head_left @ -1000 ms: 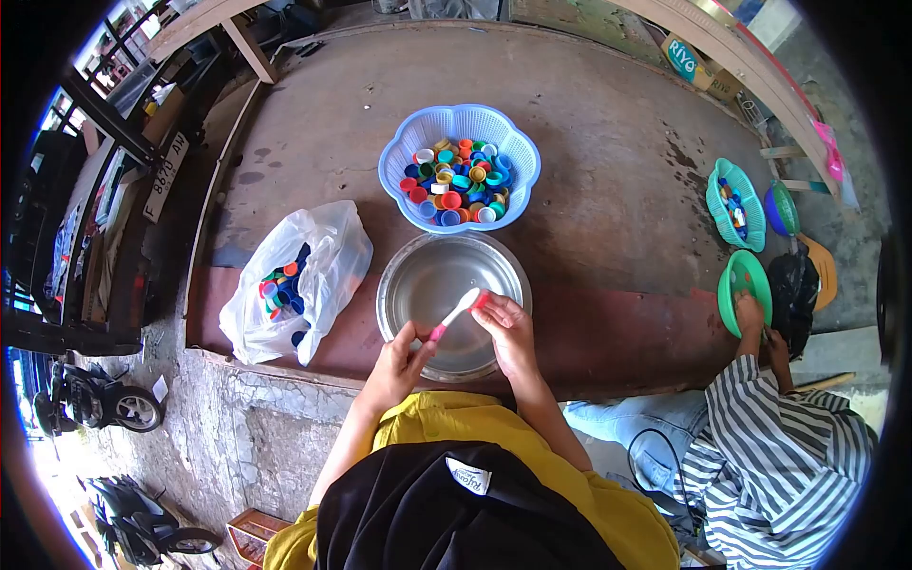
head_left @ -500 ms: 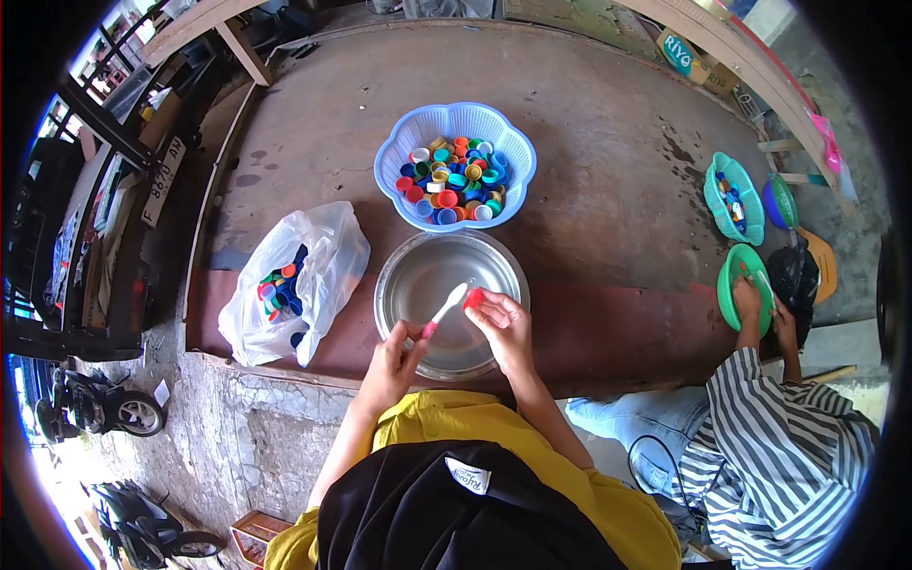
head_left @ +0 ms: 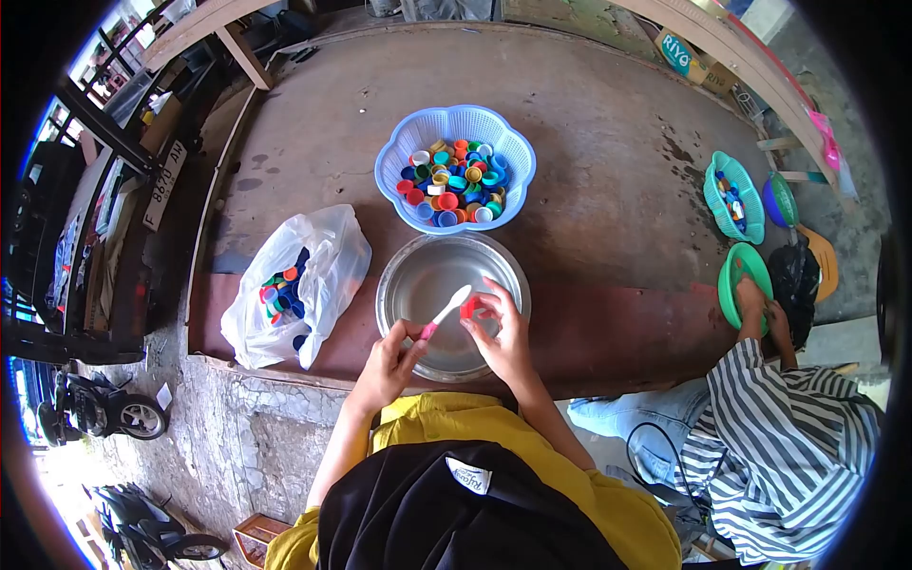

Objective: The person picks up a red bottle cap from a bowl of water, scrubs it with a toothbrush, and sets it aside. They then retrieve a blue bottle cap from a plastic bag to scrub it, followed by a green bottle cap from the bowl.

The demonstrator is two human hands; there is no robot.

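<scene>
My left hand (head_left: 390, 363) is closed around the pink handle of a toothbrush (head_left: 447, 311), its white head pointing up and to the right. Between the fingers of my right hand (head_left: 501, 331) is a red bottle cap (head_left: 468, 307), close beside the brush head. Both hands are above a round metal basin (head_left: 392, 265). Just behind the basin stands a blue plastic basket (head_left: 396, 129) of mixed coloured caps. To the left lies a white plastic bag (head_left: 328, 245) with more caps inside.
At the right, a co-worker in a striped sleeve (head_left: 750, 394) has hands in a green bowl (head_left: 728, 285). A teal basket (head_left: 719, 211) with caps stands behind that bowl, near a black plastic bag (head_left: 790, 271). Motorcycles (head_left: 104, 408) stand on the ground at left.
My right-hand fingers have shifted and turned the red cap slightly. The toothbrush stays nearly in place. The co-worker's hands have moved a little in the green bowl.
</scene>
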